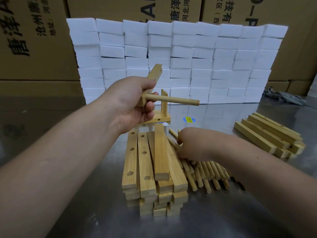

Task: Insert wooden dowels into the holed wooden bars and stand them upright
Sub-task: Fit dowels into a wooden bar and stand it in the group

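My left hand (pixel 132 100) grips a holed wooden bar (pixel 155 73) raised above the table and tilted away from me. One dowel (pixel 178 101) sticks out of the bar's lower end, pointing right. My right hand (pixel 193 145) reaches down into the heap of loose dowels (pixel 205 174), fingers curled among them; whether it holds one is hidden. A stack of holed bars (pixel 145 169) lies in front of me between my arms. Behind my left hand a finished bar (pixel 162 118) with several upright dowels rests on the table.
A second pile of bars (pixel 267 136) lies at the right on the shiny metal table (pixel 223 212). A wall of white foam blocks (pixel 180 60) stands at the back, with cardboard boxes (pixel 34 40) behind it. A grey rag (pixel 284 97) lies far right.
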`<state>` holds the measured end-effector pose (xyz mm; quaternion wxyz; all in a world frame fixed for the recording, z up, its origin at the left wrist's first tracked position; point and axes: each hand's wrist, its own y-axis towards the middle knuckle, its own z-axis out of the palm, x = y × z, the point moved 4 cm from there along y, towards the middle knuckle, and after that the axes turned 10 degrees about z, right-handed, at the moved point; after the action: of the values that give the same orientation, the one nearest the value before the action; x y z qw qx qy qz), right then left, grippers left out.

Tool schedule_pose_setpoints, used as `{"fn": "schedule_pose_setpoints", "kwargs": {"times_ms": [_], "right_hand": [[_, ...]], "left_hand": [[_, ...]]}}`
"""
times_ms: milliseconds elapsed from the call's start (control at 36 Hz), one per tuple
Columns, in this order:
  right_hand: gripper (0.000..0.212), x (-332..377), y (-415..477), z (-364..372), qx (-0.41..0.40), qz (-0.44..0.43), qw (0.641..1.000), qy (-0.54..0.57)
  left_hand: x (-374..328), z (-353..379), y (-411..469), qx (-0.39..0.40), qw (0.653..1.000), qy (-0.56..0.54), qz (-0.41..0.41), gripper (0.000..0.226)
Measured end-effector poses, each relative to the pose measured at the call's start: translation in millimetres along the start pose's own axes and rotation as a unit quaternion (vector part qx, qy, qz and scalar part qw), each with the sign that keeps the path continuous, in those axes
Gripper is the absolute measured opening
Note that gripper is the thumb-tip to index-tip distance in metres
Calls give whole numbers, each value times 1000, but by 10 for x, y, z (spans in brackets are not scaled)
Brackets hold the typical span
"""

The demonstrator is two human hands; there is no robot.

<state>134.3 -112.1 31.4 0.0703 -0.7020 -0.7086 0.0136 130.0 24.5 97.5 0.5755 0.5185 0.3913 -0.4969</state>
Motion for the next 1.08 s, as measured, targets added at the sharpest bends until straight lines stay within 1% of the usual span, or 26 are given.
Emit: {"fn": "schedule_pose_setpoints", "kwargs": {"times_ms": [56, 139, 222, 306, 361, 417, 500, 722, 778, 889, 972, 1083], "right_hand": [[28, -36, 14, -58, -27, 3, 1000, 12], [20, -172, 26, -287, -101, 6, 993, 57], [19, -331, -3, -571, -175, -11, 976, 130], [22, -397, -100, -765, -216, -67, 933, 278], [22, -380, -172, -816, -206, -105, 896, 380], [22, -327, -222, -816, -179, -139, 875, 427], [26, -263, -257, -797, -179, -165, 866, 436], [36, -204, -289, -762, -221, -158, 862, 428], [34, -187, -291, -753, -230, -159, 863, 421], [24, -184, -289, -754, -254, -169, 862, 405], [23, -193, -293, -766, -277, -172, 860, 392], [26, -190, -298, -778, -299, -175, 867, 358]], "left_hand": [[-5, -6, 3, -2, 1000, 0, 0, 11], [-22, -19, 7, -5, 1000, -1, 1, 9], [-30, -23, 11, -5, 1000, -5, 1, 8], [-24, -19, 9, -6, 1000, -3, 1, 10], [-20, -17, 2, -8, 1000, -2, 2, 10], [-19, -19, -4, -9, 1000, 0, 4, 9], [-19, -16, -14, 0, 1000, 11, 9, 11], [-19, 12, -19, 29, 999, 38, 27, 12], [-17, 9, -16, 35, 998, 43, 29, 15], [-20, 9, -11, 56, 997, 40, 28, 21], [-26, 15, -7, 64, 996, 55, 34, 19], [-36, 22, -10, 64, 994, 80, 50, 14]]}}
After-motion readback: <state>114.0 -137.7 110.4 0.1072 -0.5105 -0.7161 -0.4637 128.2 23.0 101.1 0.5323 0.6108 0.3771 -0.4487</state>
